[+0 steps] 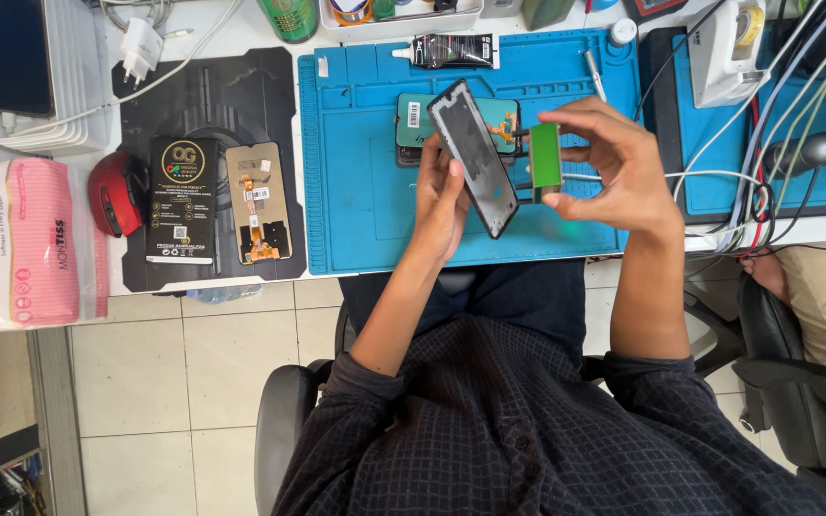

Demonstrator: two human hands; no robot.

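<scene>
White table (241,29) from the head camera, blue work mat (356,191) spread across it. Left hand (440,205) grips a dark phone frame (475,158), tilted above the mat. Right hand (614,162) pinches a small green block (546,156) just beside the frame, fingers closed on it. An opened phone (413,119) lies on the mat behind them.

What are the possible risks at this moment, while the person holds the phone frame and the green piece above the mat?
1. The left hand grips the tilted phone frame only by its lower part, so it may slip onto the blue mat.
2. The right hand pinches the green piece close to the frame; a careless touch might scratch it.
3. The opened phone lies directly beneath and could be struck.
</scene>
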